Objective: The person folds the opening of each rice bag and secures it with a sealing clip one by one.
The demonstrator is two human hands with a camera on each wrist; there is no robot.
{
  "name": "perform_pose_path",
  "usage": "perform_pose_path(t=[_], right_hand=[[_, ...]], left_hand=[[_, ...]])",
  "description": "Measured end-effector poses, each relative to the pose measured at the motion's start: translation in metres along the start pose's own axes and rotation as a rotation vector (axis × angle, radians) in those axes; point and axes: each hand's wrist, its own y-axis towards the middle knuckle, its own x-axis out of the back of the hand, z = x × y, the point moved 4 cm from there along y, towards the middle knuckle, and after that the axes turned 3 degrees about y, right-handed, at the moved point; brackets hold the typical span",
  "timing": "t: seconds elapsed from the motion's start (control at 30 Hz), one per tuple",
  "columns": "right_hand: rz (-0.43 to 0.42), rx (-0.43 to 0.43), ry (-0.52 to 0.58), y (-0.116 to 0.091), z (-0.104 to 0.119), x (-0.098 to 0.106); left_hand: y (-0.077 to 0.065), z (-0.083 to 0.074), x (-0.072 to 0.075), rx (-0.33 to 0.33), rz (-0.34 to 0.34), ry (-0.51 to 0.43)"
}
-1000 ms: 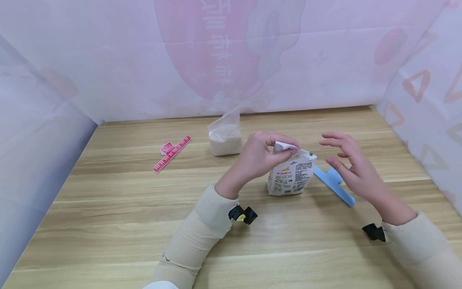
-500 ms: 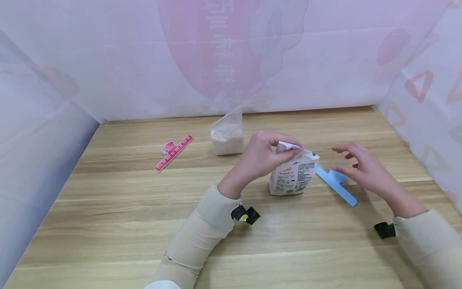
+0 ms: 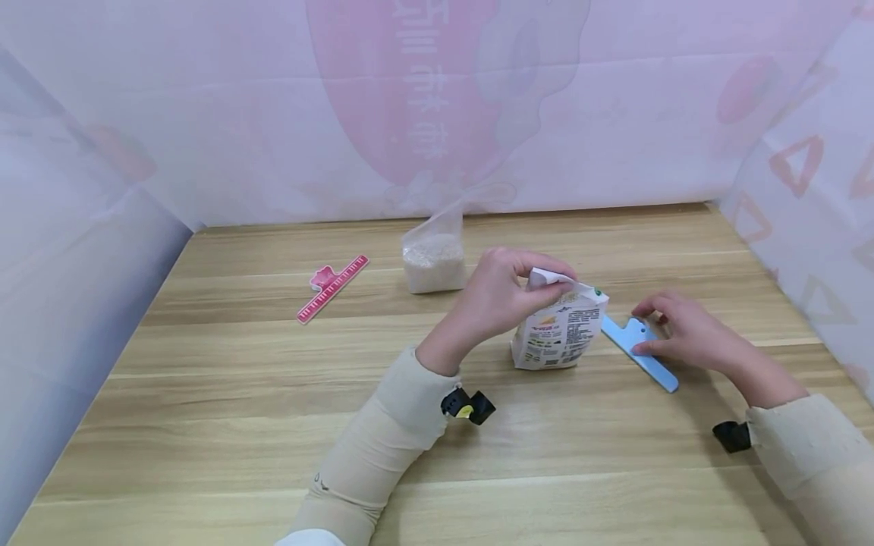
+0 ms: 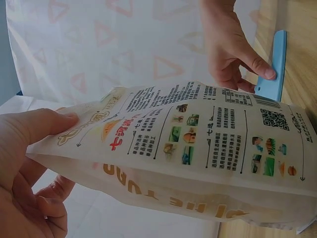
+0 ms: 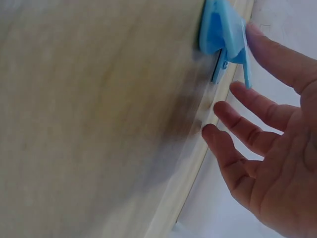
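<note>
In the head view, the left hand (image 3: pixel 501 296) pinches the top of the printed food bag (image 3: pixel 558 337), upright on the tabletop (image 3: pixel 273 425); right of the bag, the loosely parted right hand (image 3: pixel 690 334) meets the blue clip (image 3: pixel 640 353). Left wrist: a firm pinch should steady the bag. Right wrist: closing squarely on the clip's handles seems best.

– What's on the bench (image 3: pixel 239 432)?
– Towards the back, a clear bag (image 3: pixel 435 265) of white grains; left of it, a pink clip (image 3: pixel 332 289).
– And behind?
– Pale back cloth (image 3: pixel 225 129) with a big pink print (image 3: pixel 369 98), and reddish triangles (image 3: pixel 784 176) on the right-hand cloth (image 3: pixel 785 258).
</note>
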Motion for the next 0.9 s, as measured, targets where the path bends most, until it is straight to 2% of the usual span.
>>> perform_pose_path(t=[0.13, 0.27, 0.37, 0.77, 0.9], right_hand=[[0.036, -0.005, -0.022, 0.0009, -0.0013, -0.0022], [0.042, -0.023, 0.012, 0.0014, -0.0005, -0.0018], [0.031, -0.036, 0.048, 0.0014, 0.0014, 0.0002], [-0.01, -0.04, 0.062, 0.0034, 0.0054, 0.0026], [-0.043, -0.041, 0.073, 0.0022, 0.0066, 0.0039]], left_hand=[[0.0, -0.0001, -0.0001, 0.006, -0.001, 0.005], [0.0002, -0.0002, 0.0, 0.016, -0.003, 0.003], [0.0008, -0.0003, 0.0001, 0.018, -0.003, -0.003], [0.0011, 0.0022, 0.0002, 0.017, -0.001, -0.002], [0.0005, 0.0026, 0.0004, -0.001, -0.011, -0.002]])
